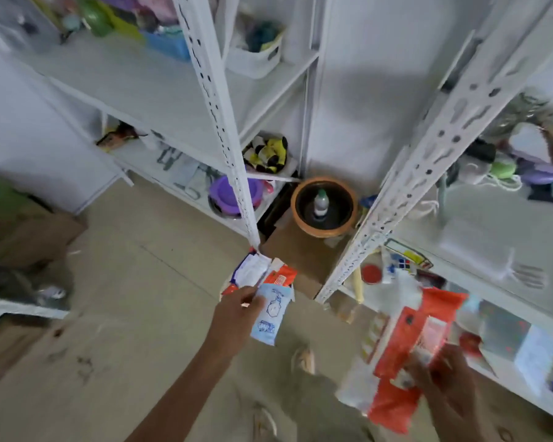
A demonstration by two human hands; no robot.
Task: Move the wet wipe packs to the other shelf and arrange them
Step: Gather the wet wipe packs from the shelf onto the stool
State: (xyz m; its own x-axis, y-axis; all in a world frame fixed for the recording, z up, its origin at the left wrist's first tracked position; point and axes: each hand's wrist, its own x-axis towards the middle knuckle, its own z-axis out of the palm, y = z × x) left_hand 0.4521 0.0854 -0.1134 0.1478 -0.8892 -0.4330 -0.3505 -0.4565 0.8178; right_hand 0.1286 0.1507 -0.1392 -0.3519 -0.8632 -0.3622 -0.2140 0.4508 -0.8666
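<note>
My left hand (pixel 237 311) holds a fan of wet wipe packs low in the middle of the view: a light blue pack (pixel 270 317) in front, an orange pack (pixel 281 275) and a white and purple pack (pixel 249 269) behind it. My right hand (pixel 441 378), blurred at the lower right, grips large orange and white wet wipe packs (pixel 399 349) in front of the right shelf unit (pixel 428 161). The left shelf unit (pixel 217 116) stands behind my left hand.
A brown clay pot (pixel 324 231) with a small bottle inside stands on the floor between the two white racks. The left rack carries a purple bowl (pixel 230 193) and yellow-black items. The right rack holds a puzzle cube, a fork and mixed items. Cardboard boxes lie at the left.
</note>
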